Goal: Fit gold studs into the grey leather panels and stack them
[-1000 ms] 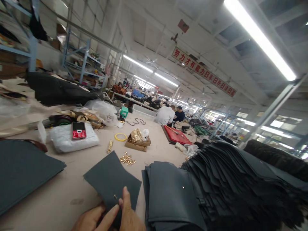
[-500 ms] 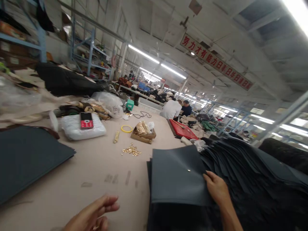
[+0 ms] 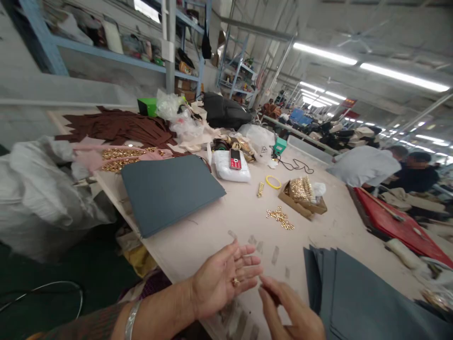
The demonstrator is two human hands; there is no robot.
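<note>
My left hand [image 3: 226,278] is held palm up over the table, its fingers stretched out, with a gold ring on one finger. Beside its fingertips, my right hand [image 3: 290,307] has thumb and forefinger drawn close together; whatever may be between them cannot be made out. To the right lies a stack of dark grey-green sheets [image 3: 375,293], apart from both hands. Beyond the hands is a loose scatter of small gold metal pieces [image 3: 280,217]. A cardboard box [image 3: 295,204] behind it holds more gold pieces. At the left sits another dark grey-green stack [image 3: 170,189].
On the table [image 3: 198,236] are a yellow ring [image 3: 273,182], a short gold strip [image 3: 260,189] and a red phone [image 3: 235,159] on a white packet [image 3: 222,171]. Brown strips [image 3: 120,127] lie far left. A red board [image 3: 406,226] and two people are at the right.
My right hand has left the sheets at the right and come beside my left hand. My left hand has turned palm up with fingers extended. The view has swung left.
</note>
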